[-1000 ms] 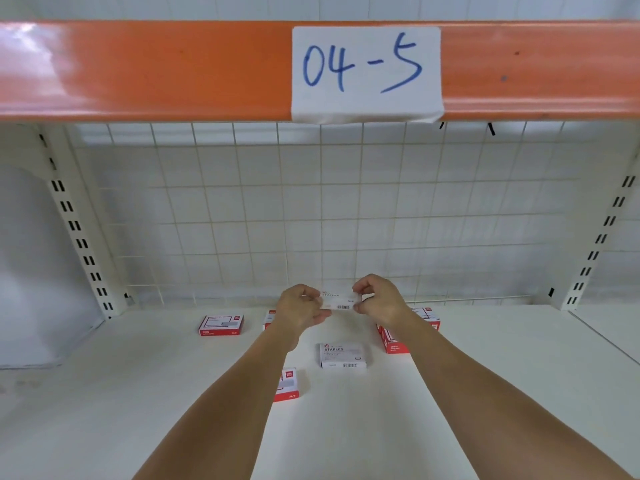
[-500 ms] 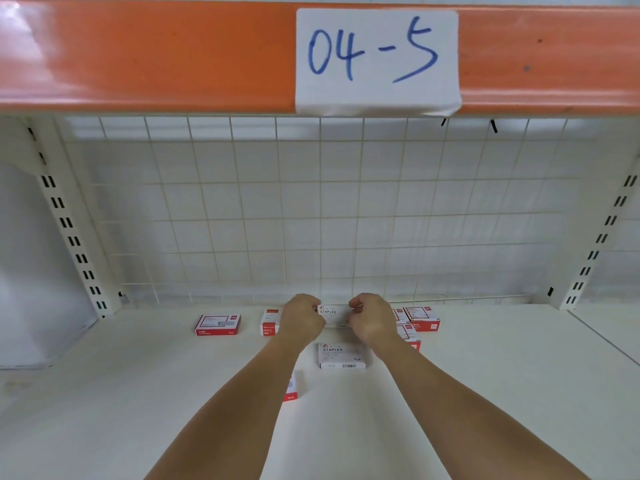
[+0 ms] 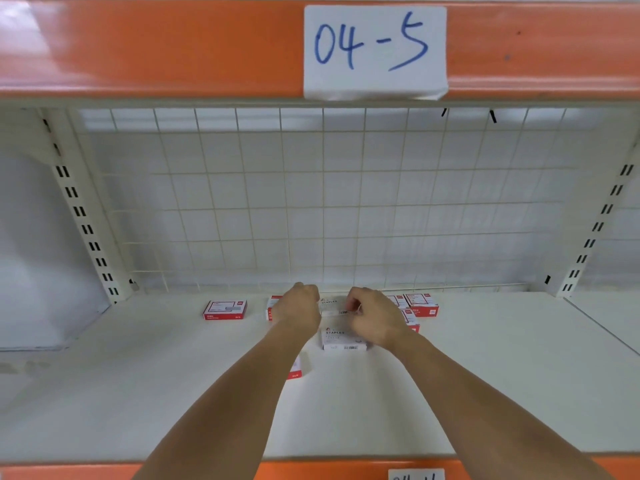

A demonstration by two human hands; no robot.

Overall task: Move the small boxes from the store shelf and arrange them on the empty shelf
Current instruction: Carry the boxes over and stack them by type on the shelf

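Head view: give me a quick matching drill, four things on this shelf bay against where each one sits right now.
Things:
1. white staples box
2. second white staples box
3. lone red box
4. paper label

Places:
A. alone at the shelf's far left
B. on the orange beam overhead
C. held between the left hand and right hand
D. flat on the shelf, nearer the camera than the hands

Pairs: 1-C, 2-D, 3-A, 4-B

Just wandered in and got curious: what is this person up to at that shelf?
A person is stocking a white metal shelf with small boxes. The left hand and right hand together hold a small white staples box low near the back. Another white staples box and several red-and-white boxes lie around it.
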